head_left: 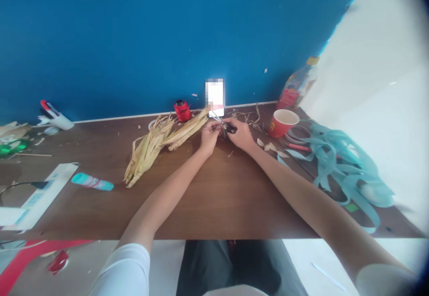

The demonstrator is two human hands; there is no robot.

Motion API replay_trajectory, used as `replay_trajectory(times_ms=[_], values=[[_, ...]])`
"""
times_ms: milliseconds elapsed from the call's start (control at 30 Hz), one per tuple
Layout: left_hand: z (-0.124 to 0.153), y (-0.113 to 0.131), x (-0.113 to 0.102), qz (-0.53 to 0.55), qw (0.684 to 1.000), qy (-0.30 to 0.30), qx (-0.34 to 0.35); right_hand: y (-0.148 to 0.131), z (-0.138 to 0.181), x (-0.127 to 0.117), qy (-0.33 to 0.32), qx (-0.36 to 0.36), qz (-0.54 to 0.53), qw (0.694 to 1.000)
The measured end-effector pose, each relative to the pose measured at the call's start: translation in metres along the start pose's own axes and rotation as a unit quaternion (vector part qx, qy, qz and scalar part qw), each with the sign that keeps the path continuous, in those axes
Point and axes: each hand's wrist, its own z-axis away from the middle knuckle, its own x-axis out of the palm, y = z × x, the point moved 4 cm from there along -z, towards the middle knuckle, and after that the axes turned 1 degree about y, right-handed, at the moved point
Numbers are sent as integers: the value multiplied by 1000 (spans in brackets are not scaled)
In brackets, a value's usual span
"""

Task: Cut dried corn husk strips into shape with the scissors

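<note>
Both arms reach far forward over a brown wooden table (214,197). My right hand (240,135) is closed round the black handles of a pair of scissors (226,127), whose blades point up and left. My left hand (209,136) is closed in a pinch on a small piece at the blades, too small to name. A bundle of dried corn husks (157,146) lies just left of my left hand, stretching toward the front left.
A red paper cup (281,122), a plastic bottle (296,86) and a heap of light blue paper strips (335,162) lie to the right. A red tape roll (182,110) stands at the blue wall. A teal glue stick (92,182) and white papers lie left.
</note>
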Motion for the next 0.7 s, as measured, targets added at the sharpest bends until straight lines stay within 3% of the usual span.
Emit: replay_trajectory(times_ms=[100,200,300,400,700], values=[[1,1,1,-14,1000,4,-8,9,-3,-1,39,20,-56,997],[3,3,3,-40,999,-29,-2,19,-4,0,60,47,-107,991],[3,4,4,-49,998,-46,17,20,-5,3,48,53,-139,988],[3,4,1,-30,999,-17,21,17,-5,5,20,43,-158,986],[2,8,-4,69,997,30,-3,21,-4,4,23,77,-46,996]])
